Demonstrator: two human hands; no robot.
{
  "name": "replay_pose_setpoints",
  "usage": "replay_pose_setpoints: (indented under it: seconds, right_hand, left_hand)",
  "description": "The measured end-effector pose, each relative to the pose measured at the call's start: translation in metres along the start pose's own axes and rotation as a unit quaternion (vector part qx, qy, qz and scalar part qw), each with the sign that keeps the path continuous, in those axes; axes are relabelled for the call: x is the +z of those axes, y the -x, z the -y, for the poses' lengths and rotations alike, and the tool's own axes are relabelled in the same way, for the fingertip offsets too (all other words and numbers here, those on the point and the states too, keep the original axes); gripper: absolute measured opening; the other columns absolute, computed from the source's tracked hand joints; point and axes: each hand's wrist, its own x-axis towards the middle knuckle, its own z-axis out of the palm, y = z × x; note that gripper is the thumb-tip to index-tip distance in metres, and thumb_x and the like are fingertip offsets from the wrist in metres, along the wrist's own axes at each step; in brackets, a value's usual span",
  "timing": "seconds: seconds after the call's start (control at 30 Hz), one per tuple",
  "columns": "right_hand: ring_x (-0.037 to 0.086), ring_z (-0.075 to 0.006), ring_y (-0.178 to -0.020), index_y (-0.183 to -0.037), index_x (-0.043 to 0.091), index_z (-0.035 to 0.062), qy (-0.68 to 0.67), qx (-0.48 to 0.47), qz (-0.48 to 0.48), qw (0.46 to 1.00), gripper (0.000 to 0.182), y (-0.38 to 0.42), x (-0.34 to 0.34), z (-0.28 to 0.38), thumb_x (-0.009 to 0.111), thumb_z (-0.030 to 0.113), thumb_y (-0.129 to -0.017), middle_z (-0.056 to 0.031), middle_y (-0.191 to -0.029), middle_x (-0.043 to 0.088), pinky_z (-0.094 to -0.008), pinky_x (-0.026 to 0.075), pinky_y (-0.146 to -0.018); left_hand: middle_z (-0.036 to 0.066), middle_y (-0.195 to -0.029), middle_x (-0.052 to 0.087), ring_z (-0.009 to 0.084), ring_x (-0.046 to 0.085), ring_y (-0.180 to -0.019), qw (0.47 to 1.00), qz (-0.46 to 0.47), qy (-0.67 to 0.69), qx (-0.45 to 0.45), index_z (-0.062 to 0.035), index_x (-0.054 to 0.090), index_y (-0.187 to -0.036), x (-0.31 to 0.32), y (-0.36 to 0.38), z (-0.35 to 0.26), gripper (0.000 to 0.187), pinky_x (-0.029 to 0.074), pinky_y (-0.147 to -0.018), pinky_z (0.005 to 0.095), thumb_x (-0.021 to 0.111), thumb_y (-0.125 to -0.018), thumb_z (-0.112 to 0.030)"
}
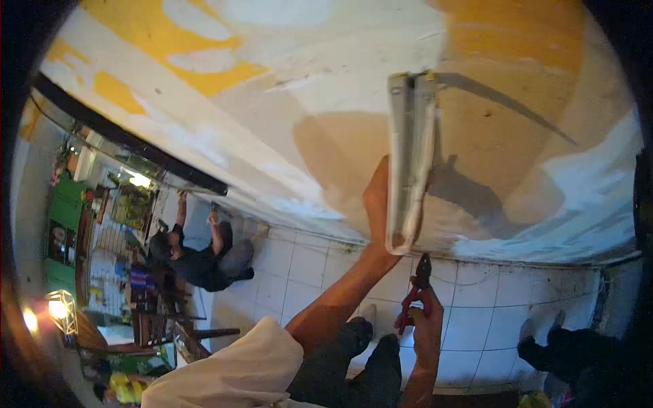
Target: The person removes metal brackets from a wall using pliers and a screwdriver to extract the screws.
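Note:
My left hand (377,200) is wrapped round a long, narrow white trough-like housing (412,156), held upright close to the painted wall. Its fingers are partly hidden behind the housing, whose hollow side faces me. Lower and to the right, my right hand (426,325) grips red-handled pliers (415,299). The dark jaws of the pliers point up, just below the housing's lower end.
The wall (326,54) carries yellow, white and blue paint. White tiled floor (306,265) runs along its foot. A person in dark clothes (204,265) is at the left, near wooden furniture (153,323) and a lit lamp (61,309). Another dark-clothed figure (578,350) is at lower right.

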Motion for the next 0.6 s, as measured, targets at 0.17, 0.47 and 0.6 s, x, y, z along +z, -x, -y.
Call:
replay_pose_setpoints:
  seconds: [0.17, 0.47, 0.6]
  right_hand:
    - [0.058, -0.0145, -0.053, -0.125, 0.050, 0.0016, -0.021, 0.011, 0.006, 1.000, 0.048, -0.001, -0.016, -0.003, 0.042, -0.007, -0.078, -0.0063, -0.086, 0.056, -0.0278, 0.048, -0.043]
    - [0.059, -0.0178, -0.049, -0.131, 0.050, 0.0014, -0.031, -0.002, -0.038, 0.999, 0.060, -0.001, -0.029, -0.003, 0.045, -0.008, -0.072, -0.0069, -0.083, 0.058, -0.0284, 0.048, -0.039]
    - [0.059, -0.0167, -0.053, -0.127, 0.050, 0.0029, -0.047, 0.008, -0.025, 0.999, 0.056, -0.003, -0.035, -0.004, 0.042, -0.010, -0.074, -0.0076, -0.086, 0.057, -0.0282, 0.050, -0.044]
  left_hand:
    - [0.001, -0.085, 0.059, 0.0007, 0.039, -0.053, 1.000, -0.012, -0.004, 0.000, -0.0009, 0.055, -0.091, 0.005, 0.000, -0.012, 0.017, 0.030, -0.047, 0.0187, 0.068, -0.082, 0.006]
    - [-0.002, -0.072, 0.053, 0.0002, 0.039, -0.054, 0.996, -0.003, 0.081, -0.034, -0.0041, 0.054, -0.103, 0.002, 0.002, -0.002, 0.015, 0.026, -0.044, 0.0192, 0.062, -0.092, -0.008]
    - [-0.001, -0.079, 0.056, 0.0000, 0.039, -0.057, 0.982, 0.000, 0.136, -0.132, -0.0024, 0.054, -0.108, -0.001, 0.009, -0.016, 0.018, 0.026, -0.044, 0.0180, 0.062, -0.092, -0.008]
